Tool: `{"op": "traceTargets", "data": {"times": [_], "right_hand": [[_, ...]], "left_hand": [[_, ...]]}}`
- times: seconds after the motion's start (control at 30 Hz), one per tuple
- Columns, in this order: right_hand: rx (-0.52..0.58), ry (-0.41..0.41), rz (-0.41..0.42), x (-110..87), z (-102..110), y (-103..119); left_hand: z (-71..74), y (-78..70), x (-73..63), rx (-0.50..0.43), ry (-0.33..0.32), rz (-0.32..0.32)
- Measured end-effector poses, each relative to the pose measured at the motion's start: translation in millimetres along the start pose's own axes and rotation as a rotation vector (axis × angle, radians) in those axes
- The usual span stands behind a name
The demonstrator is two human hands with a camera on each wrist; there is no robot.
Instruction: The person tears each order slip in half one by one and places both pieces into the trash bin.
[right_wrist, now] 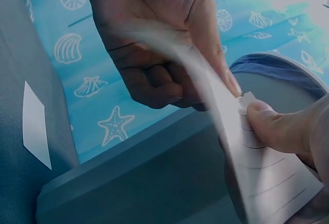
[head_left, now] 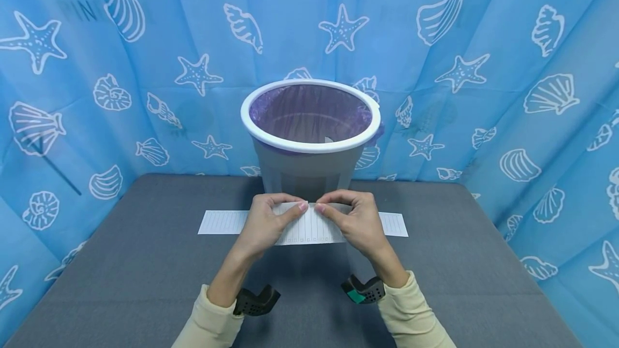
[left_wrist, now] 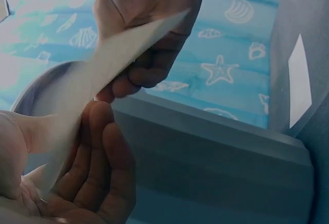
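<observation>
In the head view, both hands hold a white sheet of ruled paper (head_left: 309, 228) upright between them, in front of the bin. My left hand (head_left: 263, 224) pinches its upper edge near the middle, thumb on the near face and fingers behind. Close beside it, my right hand (head_left: 355, 219) pinches the same edge likewise, the two thumb tips nearly meeting. The sheet (right_wrist: 270, 178) bends between the hands in the right wrist view, its ruled lines showing below the right thumb. The left wrist view shows the sheet (left_wrist: 115, 57) blurred and nearly edge-on.
A grey bin (head_left: 309, 173) with a white rim (head_left: 309, 147) and purple liner (head_left: 309, 106) stands behind the hands. A small white scrap (head_left: 329, 139) shows inside. Ruled white paper lies on the grey table (head_left: 145, 283) at left (head_left: 222, 222) and right (head_left: 394, 224). A blue curtain (head_left: 300, 31) hangs behind.
</observation>
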State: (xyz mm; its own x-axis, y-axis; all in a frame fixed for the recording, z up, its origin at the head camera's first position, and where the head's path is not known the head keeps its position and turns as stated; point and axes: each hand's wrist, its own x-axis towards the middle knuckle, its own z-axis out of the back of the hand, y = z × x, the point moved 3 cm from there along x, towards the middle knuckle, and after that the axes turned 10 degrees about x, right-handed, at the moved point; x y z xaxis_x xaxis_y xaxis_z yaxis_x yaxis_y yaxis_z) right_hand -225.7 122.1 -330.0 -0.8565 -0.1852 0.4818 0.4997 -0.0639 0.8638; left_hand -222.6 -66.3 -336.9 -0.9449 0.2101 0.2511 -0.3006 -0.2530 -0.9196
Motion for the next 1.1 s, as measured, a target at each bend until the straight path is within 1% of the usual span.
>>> {"op": "traceTargets", "data": {"times": [0.3,0.43,0.63,0.8,0.93,1.1], "right_hand": [[0.019,-0.018,-0.01,-0.9,0.8,2.5],[0.024,-0.024,-0.009,-1.1,0.8,3.4],[0.013,-0.036,0.016,-1.7,2.0,5.5],[0.019,-0.04,0.015,-2.2,3.0,7.8],[0.023,-0.045,0.015,-2.4,3.4,9.4],[0.021,-0.042,0.036,-2.0,3.9,10.3]], "left_hand": [[0.8,0.0,-0.5,0.03,-0.026,-0.009],[0.2,1.5,0.0,0.048,-0.048,-0.018],[0.3,2.0,0.6,0.081,-0.088,-0.023],[1.0,4.5,1.5,0.111,-0.109,-0.032],[1.4,5.9,2.1,0.127,-0.118,-0.034],[1.3,6.3,2.9,0.137,-0.114,-0.04]]}}
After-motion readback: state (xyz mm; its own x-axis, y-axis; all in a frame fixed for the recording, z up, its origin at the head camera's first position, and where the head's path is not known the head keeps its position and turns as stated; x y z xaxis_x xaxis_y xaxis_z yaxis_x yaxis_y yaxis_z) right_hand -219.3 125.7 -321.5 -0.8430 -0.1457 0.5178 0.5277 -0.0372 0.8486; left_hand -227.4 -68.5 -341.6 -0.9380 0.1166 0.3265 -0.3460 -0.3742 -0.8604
